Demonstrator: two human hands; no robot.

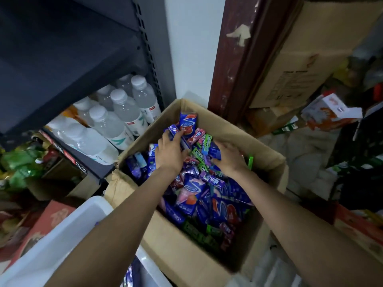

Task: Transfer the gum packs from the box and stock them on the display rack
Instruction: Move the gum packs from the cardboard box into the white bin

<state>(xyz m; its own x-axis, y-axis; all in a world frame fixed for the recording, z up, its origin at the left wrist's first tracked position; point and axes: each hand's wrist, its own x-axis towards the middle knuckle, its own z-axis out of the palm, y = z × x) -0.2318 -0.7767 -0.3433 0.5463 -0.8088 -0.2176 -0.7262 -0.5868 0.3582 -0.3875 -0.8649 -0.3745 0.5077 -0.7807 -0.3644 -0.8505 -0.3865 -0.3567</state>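
A: What's on the left?

B: Dark metal shelving rack [145,44] with a perforated upright. Clear plastic water bottles with white caps [124,112] lie tilted on a lower shelf, caps pointing up and away. Below the rack, a white smooth plastic bin [68,228] at the bottom left edge, glossy, rounded rim.

A: And the box?

B: Open brown corrugated cardboard box [178,251], matte, flaps folded out, sitting just right of the bin and touching it. Filled with a loose heap of glossy foil-wrapped gum packs [199,199], mostly blue, some green, pink and purple. Flat rectangular pouches plus slim stick-shaped packs. No common axis, they point every way.

A: Any that stand out?

B: One blue pouch with a red swirl [187,121] stands against the far wall, long axis upright. A green slim stick pack [206,141] lies diagonal, pointing to the far right.

A: Hands?

B: Both inside the box, palms down on the heap. Left hand [171,152] has fingers curled around blue packs near the far wall; exact grip is hidden by the fingers. Right hand [229,157] is spread, fingers slightly bent, pressed onto the packs. Can't tell if it holds any.

A: Right side?

B: Dark red chipped wooden door frame [234,69], then a tall plain cardboard carton [300,59] leaning beside it. Blurred clutter beyond.
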